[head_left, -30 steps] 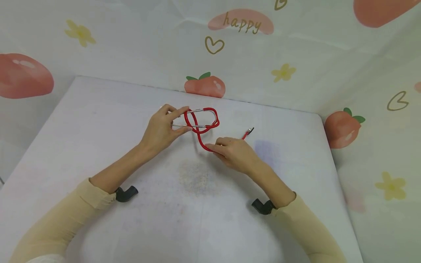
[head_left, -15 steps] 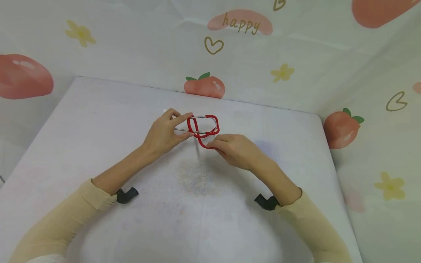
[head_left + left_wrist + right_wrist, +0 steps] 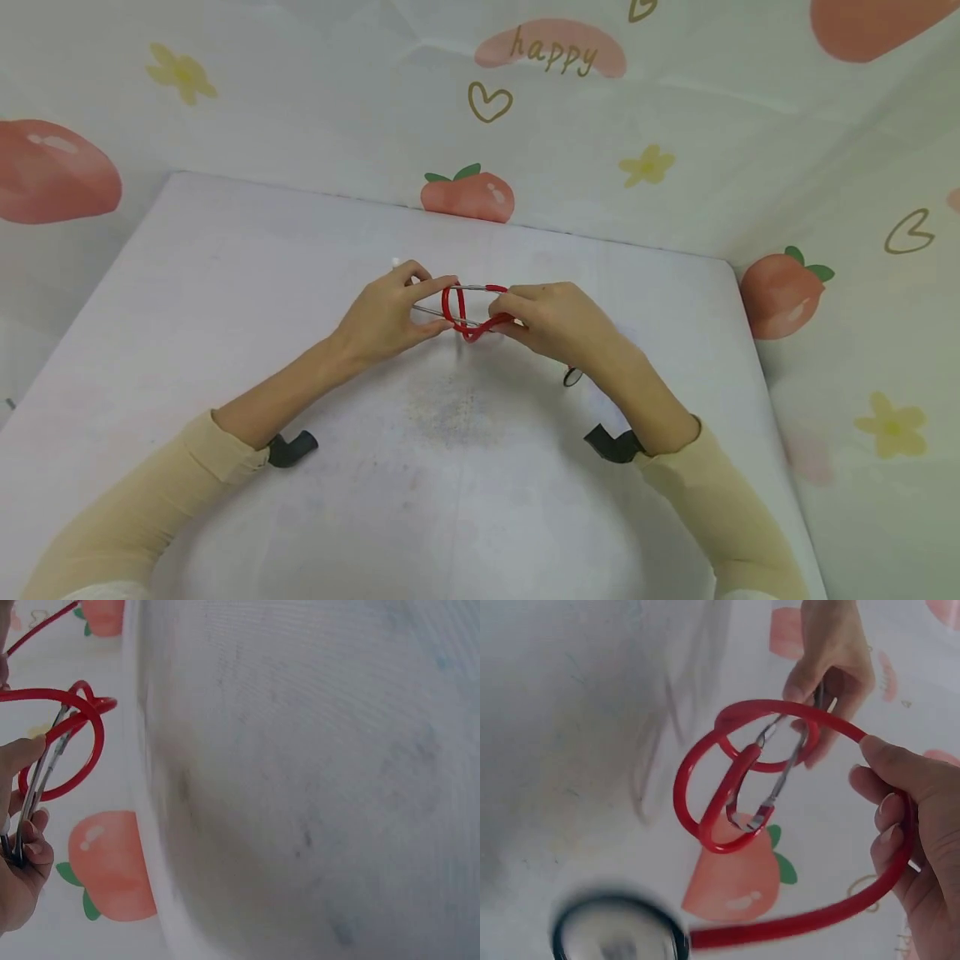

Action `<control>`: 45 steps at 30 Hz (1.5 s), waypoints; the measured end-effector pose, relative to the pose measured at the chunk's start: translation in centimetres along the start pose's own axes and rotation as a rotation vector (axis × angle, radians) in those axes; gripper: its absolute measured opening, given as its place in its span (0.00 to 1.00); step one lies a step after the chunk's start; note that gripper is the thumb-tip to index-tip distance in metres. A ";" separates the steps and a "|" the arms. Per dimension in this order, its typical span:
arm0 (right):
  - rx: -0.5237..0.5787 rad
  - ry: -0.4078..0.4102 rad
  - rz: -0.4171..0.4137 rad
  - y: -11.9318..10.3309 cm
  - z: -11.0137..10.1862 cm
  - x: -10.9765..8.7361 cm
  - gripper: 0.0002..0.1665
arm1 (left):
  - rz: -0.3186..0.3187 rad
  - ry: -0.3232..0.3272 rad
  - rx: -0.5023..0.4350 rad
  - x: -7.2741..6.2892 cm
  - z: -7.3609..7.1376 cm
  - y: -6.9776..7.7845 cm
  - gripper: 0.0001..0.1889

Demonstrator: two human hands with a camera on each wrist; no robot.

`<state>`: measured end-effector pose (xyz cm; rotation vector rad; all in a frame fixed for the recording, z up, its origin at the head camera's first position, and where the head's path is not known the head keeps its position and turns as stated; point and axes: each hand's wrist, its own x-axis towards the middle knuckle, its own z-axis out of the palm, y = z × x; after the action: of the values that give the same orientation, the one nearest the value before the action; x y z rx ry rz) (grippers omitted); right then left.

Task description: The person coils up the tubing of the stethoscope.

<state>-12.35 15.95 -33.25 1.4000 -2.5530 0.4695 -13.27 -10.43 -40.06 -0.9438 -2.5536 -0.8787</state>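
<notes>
A stethoscope with red tubing [image 3: 802, 929] is held above the table between both hands. In the head view my left hand [image 3: 382, 315] grips its metal ear tubes [image 3: 784, 778] together with a loop of the red tube, thumb and fingers on either side. A white ear tip [image 3: 396, 262] pokes out behind that hand. My right hand [image 3: 566, 323] pinches the tube to the right of the loop, its fingers curled round it in the right wrist view. From there the tube runs down to the round chest piece [image 3: 619, 941], blurred there, which hangs below the right hand.
The white-covered table [image 3: 360, 517] spreads under both hands. Behind it and on the right hangs a printed cloth [image 3: 337, 100] with fruit and flowers. A black curved piece [image 3: 292, 450] sits at the left wrist, a similar black piece [image 3: 611, 443] at the right.
Both hands have come nearer to the person, the left also shifting right. The right hand has moved up against the stethoscope's loop, and the chest piece now dangles below that hand.
</notes>
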 end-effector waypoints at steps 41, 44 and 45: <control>0.442 0.150 0.106 3.8 0.0 0.9 0.11 | 0.292 -0.034 -0.273 -0.4 0.0 1.5 0.33; 0.475 0.160 0.120 4.0 0.6 1.0 0.10 | 0.294 -0.033 -0.286 -0.4 -0.1 1.5 0.34; 0.484 0.162 0.124 4.1 0.8 1.0 0.10 | 0.297 -0.033 -0.290 -0.4 -0.1 1.6 0.34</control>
<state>-16.34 16.94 -34.39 1.2681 -2.5001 1.2356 -11.96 -9.74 -39.46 -1.3875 -2.2652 -1.1649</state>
